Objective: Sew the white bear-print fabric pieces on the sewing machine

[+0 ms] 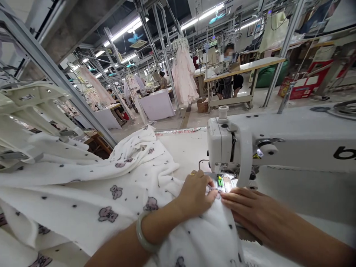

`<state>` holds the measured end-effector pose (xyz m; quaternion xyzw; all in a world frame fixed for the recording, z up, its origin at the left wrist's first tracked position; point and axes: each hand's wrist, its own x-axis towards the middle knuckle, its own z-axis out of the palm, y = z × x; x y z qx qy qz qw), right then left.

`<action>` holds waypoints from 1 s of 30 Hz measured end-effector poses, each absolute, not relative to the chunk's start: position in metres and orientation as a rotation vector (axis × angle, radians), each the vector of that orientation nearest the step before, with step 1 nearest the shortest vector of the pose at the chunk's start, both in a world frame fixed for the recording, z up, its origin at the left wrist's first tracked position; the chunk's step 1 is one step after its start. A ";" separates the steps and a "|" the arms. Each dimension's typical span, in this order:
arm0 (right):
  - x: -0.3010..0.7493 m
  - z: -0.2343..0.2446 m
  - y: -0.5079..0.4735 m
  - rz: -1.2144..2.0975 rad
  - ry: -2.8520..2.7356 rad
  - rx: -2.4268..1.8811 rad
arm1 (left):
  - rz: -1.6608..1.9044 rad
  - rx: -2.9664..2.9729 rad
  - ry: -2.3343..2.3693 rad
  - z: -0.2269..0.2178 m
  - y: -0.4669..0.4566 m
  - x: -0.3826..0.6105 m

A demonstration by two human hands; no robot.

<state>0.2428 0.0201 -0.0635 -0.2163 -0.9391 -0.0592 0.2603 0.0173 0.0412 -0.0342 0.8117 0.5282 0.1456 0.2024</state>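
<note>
Around you stretches a garment workshop, and in front of you lies a white sewing table [183,148]. Your left hand [196,194], a pale bangle [144,231] on its wrist, is curled, its fingertips [211,194] pinching the white bear-print fabric [83,181] just before the presser foot [219,181] of the sewing machine [222,144]. Your right hand [253,209] lies open and flat, fingers extended, just beside the left, on the cloth's edge. The fabric spreads from beneath your left hand, away to your left.
</note>
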 end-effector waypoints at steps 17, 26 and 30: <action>0.241 -0.066 0.022 -0.230 -2.486 -0.715 | 0.282 2.505 1.505 -0.046 0.068 0.033; 0.243 -0.065 0.021 -0.261 -2.470 -0.763 | 0.222 2.528 1.550 -0.042 0.069 0.035; 0.245 -0.066 0.020 -0.218 -2.487 -0.800 | 0.191 2.521 1.561 -0.041 0.069 0.037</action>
